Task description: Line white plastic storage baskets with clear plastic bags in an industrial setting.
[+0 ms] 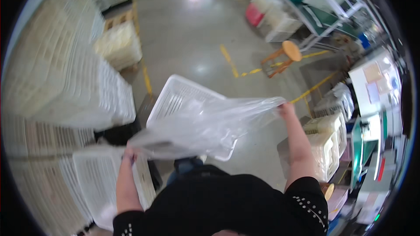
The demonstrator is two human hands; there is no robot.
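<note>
A large clear plastic bag (192, 126) is stretched between my two hands, above a white slatted plastic basket (175, 84). My left hand (130, 152) is closed on the bag's lower left end. Out to the right, my right hand (286, 108) grips the opposite end, with that arm nearly straight. The plastic covers much of the basket; its far left rim and near right corner show. Whether the bag touches the basket I cannot tell.
Tall stacks of white baskets (83, 74) rise on my left, with another white basket (94, 179) by my left forearm. A wooden stool (292, 51) stands ahead right. Filled white crates (323, 153) line the right side near a workbench (356, 144). Yellow tape (229, 61) marks the grey floor.
</note>
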